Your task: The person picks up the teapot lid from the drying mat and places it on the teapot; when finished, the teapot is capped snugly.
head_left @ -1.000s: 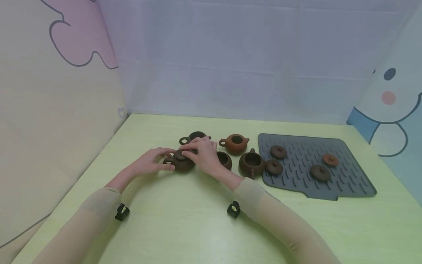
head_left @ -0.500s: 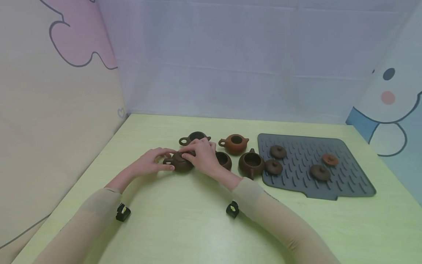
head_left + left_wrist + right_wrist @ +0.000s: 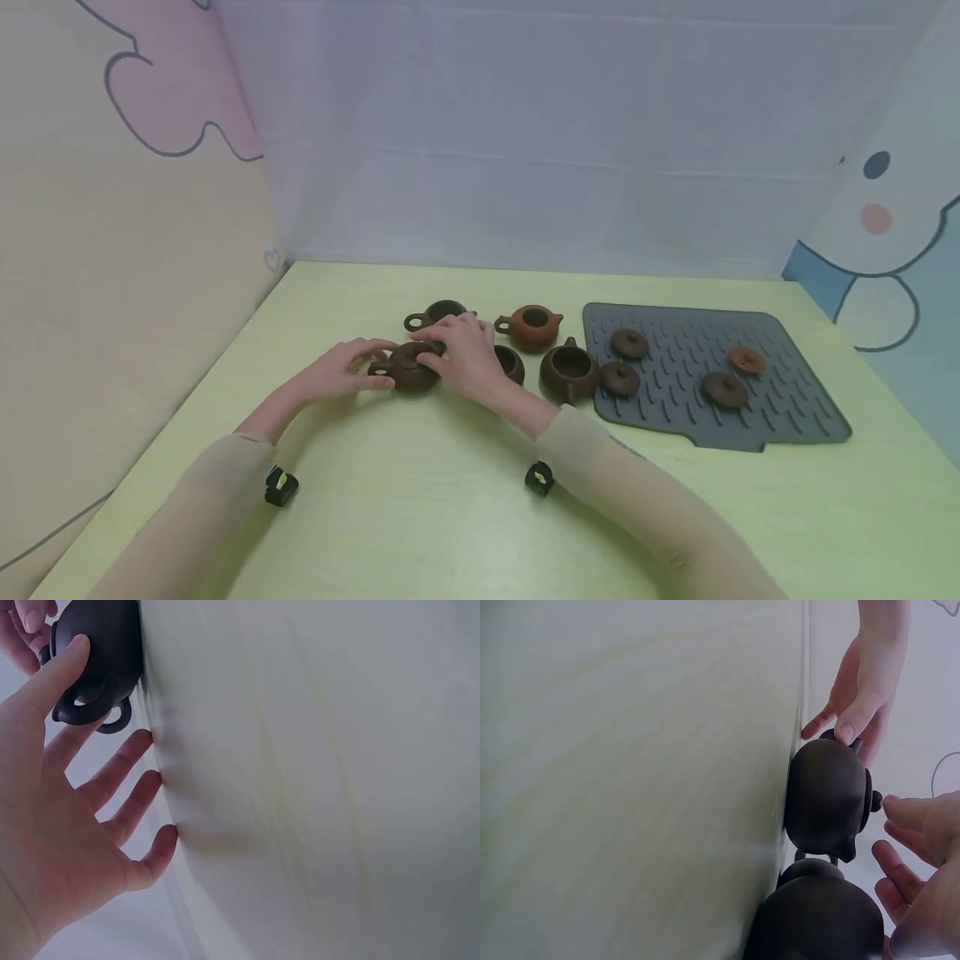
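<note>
A dark brown teapot stands on the table with its lid seated on top and the knob pointing up. My left hand holds the pot at its handle side, thumb on the near side and index finger behind. In the left wrist view the other fingers of that hand spread out, their tips at the table. My right hand is over the lid, its thumb tip at the knob and its other fingers spread apart from it. It partly hides a second dark pot.
Lidless pots stand close by: a dark one behind, a reddish one, and a brown one to the right. On the grey mat lie several lids, among them a reddish lid.
The lid has come down from a raised position onto the pot's mouth. My right fingers have since spread away from the knob. The left hand has stayed at the pot.
</note>
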